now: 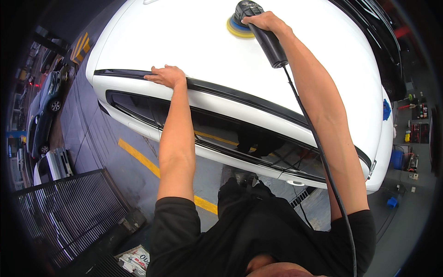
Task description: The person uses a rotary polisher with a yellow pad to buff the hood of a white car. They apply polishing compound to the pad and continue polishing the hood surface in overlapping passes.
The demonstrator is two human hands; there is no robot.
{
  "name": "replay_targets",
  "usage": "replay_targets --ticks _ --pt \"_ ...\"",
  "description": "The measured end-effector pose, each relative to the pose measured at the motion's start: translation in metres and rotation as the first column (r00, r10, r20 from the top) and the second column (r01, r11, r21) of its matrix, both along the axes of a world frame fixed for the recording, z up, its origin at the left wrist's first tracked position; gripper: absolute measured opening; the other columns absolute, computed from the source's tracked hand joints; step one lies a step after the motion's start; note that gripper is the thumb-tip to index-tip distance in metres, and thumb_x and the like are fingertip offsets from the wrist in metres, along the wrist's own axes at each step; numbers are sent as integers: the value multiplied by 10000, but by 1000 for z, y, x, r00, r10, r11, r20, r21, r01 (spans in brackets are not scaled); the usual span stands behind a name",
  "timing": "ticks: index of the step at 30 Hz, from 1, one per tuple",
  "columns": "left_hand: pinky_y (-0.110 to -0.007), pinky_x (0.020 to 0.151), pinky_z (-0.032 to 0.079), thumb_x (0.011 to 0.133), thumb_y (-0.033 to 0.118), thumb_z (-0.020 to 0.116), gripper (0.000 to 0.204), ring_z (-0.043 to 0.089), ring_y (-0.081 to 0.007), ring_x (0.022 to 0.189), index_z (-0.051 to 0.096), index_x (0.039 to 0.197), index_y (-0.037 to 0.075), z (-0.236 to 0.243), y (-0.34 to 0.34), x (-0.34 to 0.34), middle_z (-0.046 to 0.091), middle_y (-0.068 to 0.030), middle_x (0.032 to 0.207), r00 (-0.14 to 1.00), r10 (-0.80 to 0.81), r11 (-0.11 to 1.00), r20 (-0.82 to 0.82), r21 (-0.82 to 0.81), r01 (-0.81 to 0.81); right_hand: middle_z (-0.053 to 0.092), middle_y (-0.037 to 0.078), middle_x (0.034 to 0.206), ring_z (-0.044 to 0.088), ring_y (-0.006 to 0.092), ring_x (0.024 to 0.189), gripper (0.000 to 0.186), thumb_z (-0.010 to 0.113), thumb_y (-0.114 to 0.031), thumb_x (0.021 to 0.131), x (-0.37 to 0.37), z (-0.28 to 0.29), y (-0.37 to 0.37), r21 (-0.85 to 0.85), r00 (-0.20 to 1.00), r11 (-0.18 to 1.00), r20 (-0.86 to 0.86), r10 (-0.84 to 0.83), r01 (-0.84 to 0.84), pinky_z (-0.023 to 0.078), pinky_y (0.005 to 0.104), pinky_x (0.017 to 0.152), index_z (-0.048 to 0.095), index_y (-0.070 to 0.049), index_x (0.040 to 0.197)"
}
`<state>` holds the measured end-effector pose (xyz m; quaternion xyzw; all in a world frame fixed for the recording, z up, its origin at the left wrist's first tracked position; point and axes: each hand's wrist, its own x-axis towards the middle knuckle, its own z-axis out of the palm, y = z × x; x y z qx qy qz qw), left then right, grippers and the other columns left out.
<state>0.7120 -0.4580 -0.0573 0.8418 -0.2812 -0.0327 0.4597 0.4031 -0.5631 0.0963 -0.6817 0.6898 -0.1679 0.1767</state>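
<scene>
A white car roof (203,41) spreads out in front of me. On its far part rests a black car polisher (267,44) with a yellow and blue round pad (241,30) against the paint. My right hand (267,23) is wrapped round the polisher's body near its head. From the handle end a black cord (318,143) runs down along my right arm. My left hand (168,76) lies on the black roof rail (230,96) at the near edge, its fingers stretched toward the left, holding nothing.
Below the rail are the car's dark side windows (217,131). A slatted metal gate (74,212) stands at the lower left, near a yellow floor line (138,157). Dark parked cars (44,111) show beyond. At the right, a blue cloth (386,110) hangs by the car's end.
</scene>
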Motion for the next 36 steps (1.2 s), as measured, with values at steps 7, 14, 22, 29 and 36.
replay_targets --ticks 7,14,22,29,36 --pt "-531 1230 299 997 131 604 611 189 -566 1492 293 1466 -107 -7 -2 3 33 -472 1561 1000 -16 1000 -6 2 16 733 223 900 726 299 720 756 762 -609 667 -39 6 21 -9 998 998 0 -60 60 550 406 598 745 21 1087" --pt "-548 1237 287 1009 132 586 573 175 -570 1494 298 1452 -89 -7 -1 4 24 -474 1562 1000 -19 999 -18 26 20 735 220 907 728 300 732 758 762 -615 664 -81 8 45 24 993 993 22 -119 118 547 412 604 748 16 1085" --pt "-574 1226 248 1011 227 602 648 123 -606 1495 298 1471 -115 -9 -4 13 0 -525 1541 998 -26 998 56 52 24 735 235 918 734 314 761 764 754 -617 689 -126 11 84 -3 981 981 32 -193 193 560 420 641 747 24 1104" --pt "-616 1247 112 1006 263 610 647 30 -580 1524 343 1462 -111 -13 -9 17 -12 -479 1587 995 -57 992 77 118 48 729 232 894 731 312 752 805 763 -648 697 -179 8 119 -67 972 970 29 -233 234 558 404 645 738 59 1081" --pt "-636 1239 95 988 333 615 687 -3 -579 1527 370 1449 -113 -14 -8 18 -17 -473 1595 994 -81 990 70 125 72 724 244 890 742 339 789 810 738 -654 721 -216 16 164 -1 958 958 -12 -287 287 571 440 679 732 69 1086"
